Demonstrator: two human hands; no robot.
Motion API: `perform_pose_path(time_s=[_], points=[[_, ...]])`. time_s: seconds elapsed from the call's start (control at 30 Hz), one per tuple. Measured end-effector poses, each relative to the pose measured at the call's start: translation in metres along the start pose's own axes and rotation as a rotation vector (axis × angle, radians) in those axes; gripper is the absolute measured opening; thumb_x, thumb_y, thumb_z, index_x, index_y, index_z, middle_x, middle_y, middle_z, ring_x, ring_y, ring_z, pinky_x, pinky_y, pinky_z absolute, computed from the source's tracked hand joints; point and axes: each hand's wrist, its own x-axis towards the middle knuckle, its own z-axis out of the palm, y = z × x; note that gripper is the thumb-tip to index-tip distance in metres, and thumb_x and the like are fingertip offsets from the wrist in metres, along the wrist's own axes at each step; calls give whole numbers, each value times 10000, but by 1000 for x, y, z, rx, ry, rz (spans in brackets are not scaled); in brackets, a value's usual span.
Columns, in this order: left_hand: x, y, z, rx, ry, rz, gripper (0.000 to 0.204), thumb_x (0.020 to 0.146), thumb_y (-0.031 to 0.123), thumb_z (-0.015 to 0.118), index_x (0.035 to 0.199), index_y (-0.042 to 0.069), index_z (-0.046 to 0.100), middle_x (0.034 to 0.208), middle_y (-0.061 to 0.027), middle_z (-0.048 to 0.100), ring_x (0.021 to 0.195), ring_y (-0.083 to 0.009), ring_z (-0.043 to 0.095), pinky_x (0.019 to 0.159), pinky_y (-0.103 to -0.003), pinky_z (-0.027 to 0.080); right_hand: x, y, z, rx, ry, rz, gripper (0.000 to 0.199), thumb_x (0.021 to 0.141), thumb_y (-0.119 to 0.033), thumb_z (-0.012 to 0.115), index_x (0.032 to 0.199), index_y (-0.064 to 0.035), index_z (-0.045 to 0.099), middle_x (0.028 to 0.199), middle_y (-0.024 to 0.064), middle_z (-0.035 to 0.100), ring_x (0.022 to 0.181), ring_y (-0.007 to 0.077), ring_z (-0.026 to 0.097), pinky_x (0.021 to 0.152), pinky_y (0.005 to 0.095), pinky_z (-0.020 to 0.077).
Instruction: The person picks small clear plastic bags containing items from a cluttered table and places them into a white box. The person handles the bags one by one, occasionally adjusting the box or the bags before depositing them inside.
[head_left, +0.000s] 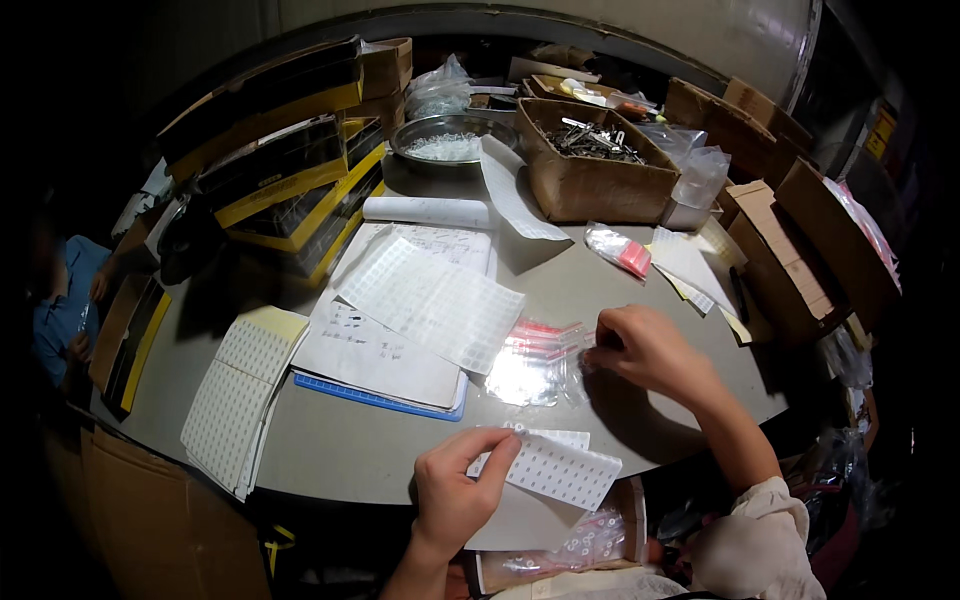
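Note:
My left hand (455, 495) pinches a white sheet of small stickers (560, 468) at the near edge of the grey table (340, 445), fingertips on its left end. My right hand (645, 350) rests on the table further right, its fingers closed on the edge of a pile of small clear zip bags with red strips (530, 358). Below the sticker sheet, off the table's edge, lies a clear bag holding small parts (575, 545).
More sticker sheets (435, 300) lie over a notebook and papers (375, 360); another stack (235, 395) sits at left. At the back are a cardboard box of metal parts (595, 160), a steel bowl (450, 135), yellow-and-black boxes (280, 170). A person sits far left (65, 300).

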Motion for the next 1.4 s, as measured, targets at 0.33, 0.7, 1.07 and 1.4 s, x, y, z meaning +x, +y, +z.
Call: perform_pose_path(time_s=[0.33,0.7,1.07,1.4], points=[[-1,-2,-1,-14,-15,0,111,930,27,758,993,-64,771,875,-98,787,817,-127,725,757,-266,566,-40,-77,21,220,201,-582,243,866,-60,792,1076,-47,669,991,101,621,906,301,596,776,397,506],[-1,-3,1,17,18,-2,77,904,44,769,940,-23,771,868,-146,781,790,-256,774,710,-325,573,-31,-48,1,259,346,-583,190,856,-98,742,1010,-12,672,896,93,635,870,242,626,799,377,509],[1,1,1,5,-4,1,78,908,32,760,937,-41,765,859,-131,778,796,-217,755,727,-305,569,9,11,21,330,-117,-229,302,850,-127,725,1124,-2,702,1071,198,698,1021,361,674,928,448,537],[-3,-2,-4,-46,-112,23,94,899,13,763,973,-41,781,881,-101,763,777,-137,698,701,-262,532,2,-7,21,-78,27,-116,244,913,-251,742,932,-20,665,933,198,698,890,407,675,789,509,533]])
